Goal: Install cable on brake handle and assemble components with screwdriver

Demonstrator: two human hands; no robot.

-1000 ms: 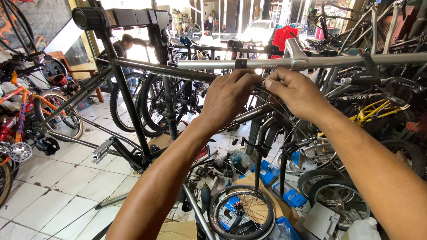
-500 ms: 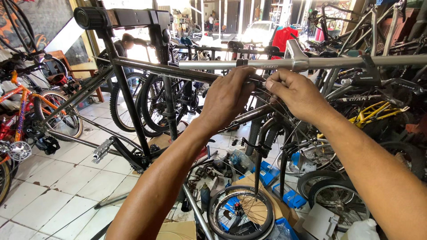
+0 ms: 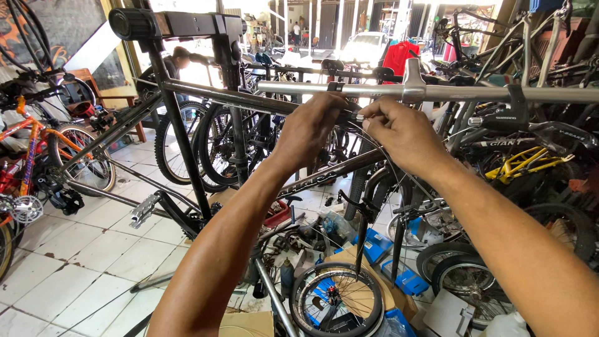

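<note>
A dark bicycle frame (image 3: 206, 93) hangs clamped in a black repair stand (image 3: 175, 25) in front of me. A silver handlebar (image 3: 449, 92) runs across at chest height. My left hand (image 3: 309, 128) curls around the frame's top tube close to the head tube. My right hand (image 3: 402, 131) pinches a thin cable end (image 3: 360, 117) beside it, fingertips almost meeting those of the left hand. A black brake lever (image 3: 549, 128) sits under the bar to the right.
Many bicycles crowd the left, back and right sides. Below my arms lie a small wheel (image 3: 337, 306), blue boxes (image 3: 374, 246), cardboard and loose parts on the tiled floor (image 3: 68, 262). A person bends over in the doorway at the back left (image 3: 181, 59).
Both hands stay at the same spot on the frame and cable; the fingers shift only slightly.
</note>
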